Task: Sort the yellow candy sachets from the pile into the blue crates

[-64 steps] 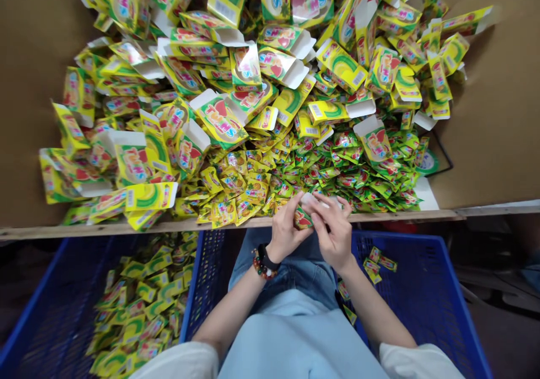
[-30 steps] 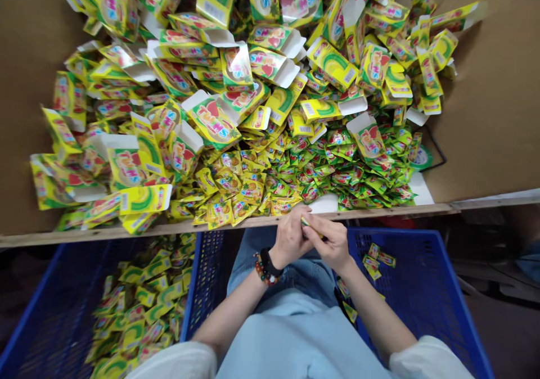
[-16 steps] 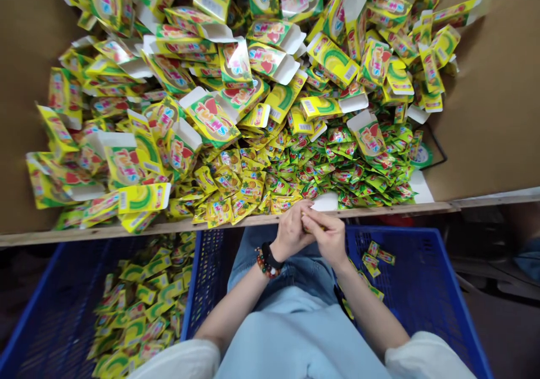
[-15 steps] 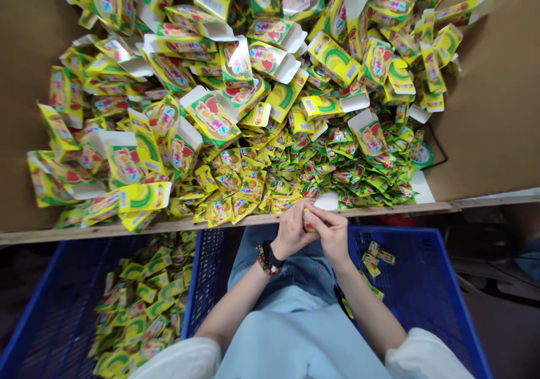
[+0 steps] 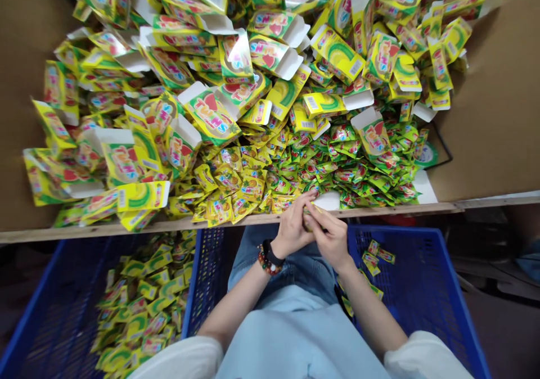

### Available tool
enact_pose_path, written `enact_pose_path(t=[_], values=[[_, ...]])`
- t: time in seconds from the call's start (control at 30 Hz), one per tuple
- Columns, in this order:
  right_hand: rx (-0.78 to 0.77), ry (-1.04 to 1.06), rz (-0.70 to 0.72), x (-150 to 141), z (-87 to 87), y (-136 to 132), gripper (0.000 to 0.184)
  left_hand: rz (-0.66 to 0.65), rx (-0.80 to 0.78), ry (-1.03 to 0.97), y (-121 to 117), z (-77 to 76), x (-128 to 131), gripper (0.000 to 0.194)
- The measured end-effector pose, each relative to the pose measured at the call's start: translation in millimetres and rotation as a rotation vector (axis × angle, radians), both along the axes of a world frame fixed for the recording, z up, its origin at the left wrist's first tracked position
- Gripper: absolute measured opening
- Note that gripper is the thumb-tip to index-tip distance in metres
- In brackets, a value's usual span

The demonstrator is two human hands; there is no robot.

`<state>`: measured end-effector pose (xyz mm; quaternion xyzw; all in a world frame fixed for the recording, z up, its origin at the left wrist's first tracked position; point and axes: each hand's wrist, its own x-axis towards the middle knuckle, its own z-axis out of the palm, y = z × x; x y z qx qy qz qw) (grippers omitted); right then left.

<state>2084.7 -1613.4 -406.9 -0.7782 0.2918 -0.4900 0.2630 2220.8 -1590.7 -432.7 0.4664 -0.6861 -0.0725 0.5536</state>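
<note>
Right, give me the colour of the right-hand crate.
The right-hand crate is blue, clearest in the head view.

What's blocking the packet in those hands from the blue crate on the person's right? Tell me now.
Only the person's own right hand lies in that path: it and the left hand pinch the small foil packet between their fingers. Beyond the right hand, nothing visible stands before the rim of the right blue crate.

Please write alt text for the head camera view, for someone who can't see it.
A person's left hand and right hand hold a small packet at the edge of a cardboard bin heaped with yellow-green packets and open boxes. Blue crates sit below.
</note>
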Motion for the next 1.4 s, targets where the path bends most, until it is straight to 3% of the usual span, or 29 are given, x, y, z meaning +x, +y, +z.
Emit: enact_pose_path(t=[0.07,0.1,0.17,0.23,0.3,0.37,0.47,0.53,0.6,0.77,0.87,1.03,1.1,1.17,1.23,1.3,1.33,1.4], values=[[0.001,0.151,-0.105,-42,5.2,0,0.035,0.014,0.041,-0.099,7,5.4,12,0.084],[0.021,0.294,-0.163,-65,7.4,-1,0.035,0.066,0.07,-0.147,10,8.2,19,0.085],[-0.007,0.554,-0.35,-103,9.7,-6,0.032,0.244,0.139,-0.234,15,13.6,35,0.057],[-0.099,0.636,-0.379,-114,9.1,-15,0.031,0.405,0.214,-0.34,13,17.8,48,0.031],[-0.179,0.606,-0.276,-92,7.0,-27,0.03,0.466,0.276,-0.474,7,20.6,53,0.027],[-0.245,0.592,-0.202,-48,5.9,-42,0.035,0.484,0.308,-0.575,-1,22.6,52,0.025],[-0.299,0.715,-0.248,13,8.2,-64,0.041,0.5,0.309,-0.595,-7,25.3,50,0.017],[-0.313,0.723,-0.244,29,10.5,-73,0.028,0.475,0.282,-0.524,-5,26.9,52,0.013],[-0.295,0.615,-0.142,27,12.1,-75,0.015,0.429,0.252,-0.404,-2,28.0,56,0.015],[0.05,0.139,0.187,9,16.2,-62,0.015,0.338,0.185,-0.072,-5,28.6,58,0.022],[0.155,0.074,0.289,17,20.4,-57,0.014,0.233,0.164,0.052,-13,32.0,51,0.021],[0.034,0.067,0.168,30,24.9,-59,0.018,0.008,0.269,0.391,-19,43.4,45,0.027],[0.056,0.03,0.085,31,25.5,-60,0.018,-0.058,0.322,0.519,-16,46.4,44,0.028],[0.197,-0.033,0.072,32,26.3,-58,0.03,-0.113,0.334,0.6,-11,47.8,42,0.037],[0.444,-0.066,0.208,32,28.2,-55,0.04,-0.119,0.312,0.592,-6,49.8,41,0.039],[0.666,-0.078,0.349,31,31.0,-51,0.042,0.008,0.239,0.478,-2,56.0,45,0.035],[0.727,-0.097,0.361,30,32.5,-49,0.041,0.156,0.165,0.403,-1,61.7,51,0.035],[0.742,-0.172,0.282,27,35.0,-47,0.04,0.573,-0.022,0.259,-1,79.2,69,0.04]])
